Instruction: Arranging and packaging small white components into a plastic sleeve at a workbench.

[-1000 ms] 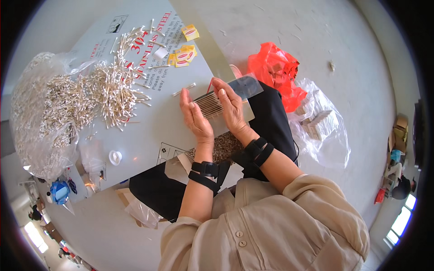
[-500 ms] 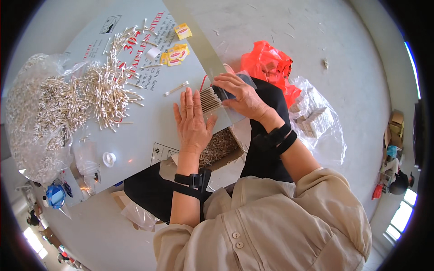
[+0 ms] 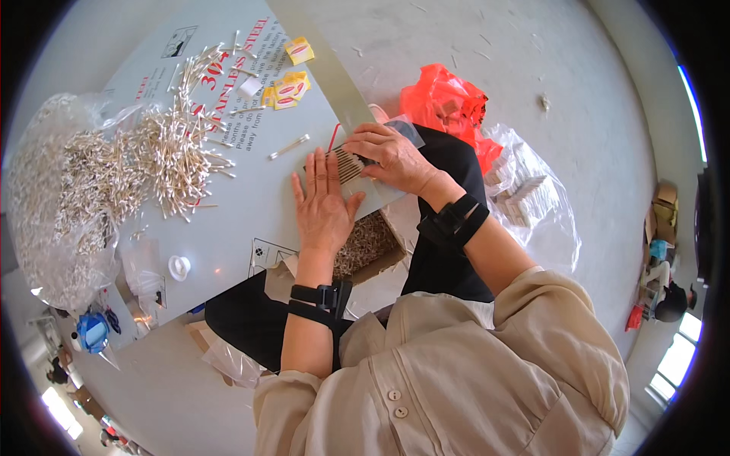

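Note:
My left hand (image 3: 323,216) lies flat at the table's edge, fingers stretched out. Its fingertips touch the left side of a neat row of cotton swabs (image 3: 349,166). On the other side of that row is my right hand (image 3: 399,161), its fingers extended and bent slightly over the swab ends, thumb apart. A small clear plastic bag (image 3: 411,131) shows beyond the right hand, partly hidden by it. A couple of loose cotton swabs (image 3: 290,147) rest just beyond my left fingertips. Further left spreads a loose heap of cotton swabs (image 3: 171,163), spilling from a large clear bag (image 3: 47,190).
Yellow packets (image 3: 286,91) lie on the far part of the metal table (image 3: 236,205). A white round lid-like piece (image 3: 179,267) sits at the near left. Below the edge stands a carton (image 3: 391,266) of brownish bits. A red bag (image 3: 441,102) and a clear bag (image 3: 563,228) of white bundles are at right.
My right hand has shifted left and a little nearer my left hand, now covering more of the swab row's right end. My left hand stays flat in place.

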`<state>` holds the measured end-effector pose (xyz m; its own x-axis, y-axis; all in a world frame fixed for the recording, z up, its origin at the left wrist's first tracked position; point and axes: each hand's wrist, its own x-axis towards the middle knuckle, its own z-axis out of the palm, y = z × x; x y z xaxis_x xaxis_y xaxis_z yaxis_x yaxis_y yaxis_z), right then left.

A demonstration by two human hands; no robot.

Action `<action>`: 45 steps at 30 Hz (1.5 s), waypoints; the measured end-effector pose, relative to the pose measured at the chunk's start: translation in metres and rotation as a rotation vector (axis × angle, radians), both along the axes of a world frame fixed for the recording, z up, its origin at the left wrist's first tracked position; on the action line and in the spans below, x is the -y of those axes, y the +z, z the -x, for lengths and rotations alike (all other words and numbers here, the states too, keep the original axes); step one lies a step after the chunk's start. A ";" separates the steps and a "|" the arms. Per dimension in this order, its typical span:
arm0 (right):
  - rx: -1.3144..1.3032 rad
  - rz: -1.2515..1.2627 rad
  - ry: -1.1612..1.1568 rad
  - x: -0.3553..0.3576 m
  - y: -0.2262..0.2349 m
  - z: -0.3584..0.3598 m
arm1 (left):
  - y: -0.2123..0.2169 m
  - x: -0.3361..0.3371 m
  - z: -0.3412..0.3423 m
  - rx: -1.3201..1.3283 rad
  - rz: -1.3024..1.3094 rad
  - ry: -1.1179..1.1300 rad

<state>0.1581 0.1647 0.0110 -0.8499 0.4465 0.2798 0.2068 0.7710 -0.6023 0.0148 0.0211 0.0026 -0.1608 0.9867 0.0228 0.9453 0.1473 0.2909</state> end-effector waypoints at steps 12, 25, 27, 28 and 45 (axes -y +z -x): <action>0.617 0.033 -0.475 0.025 0.028 0.027 | -0.006 0.002 0.002 0.008 -0.025 0.007; 0.423 0.193 -0.506 0.002 0.017 0.016 | 0.000 -0.004 0.008 0.041 0.007 -0.103; 0.418 0.227 -0.487 0.000 0.019 0.016 | 0.000 -0.006 0.007 0.063 0.000 -0.098; 0.419 0.227 -0.487 0.000 0.019 0.016 | -0.001 -0.007 0.006 0.063 0.001 -0.098; 0.343 0.214 -0.516 0.000 0.007 0.011 | -0.012 -0.017 -0.011 0.049 -0.143 0.019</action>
<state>0.1468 0.1651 0.0183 -0.5366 0.8368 -0.1091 0.7259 0.3917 -0.5654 0.0254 0.0383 -0.0095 -0.1835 0.9708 0.1547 0.9268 0.1184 0.3563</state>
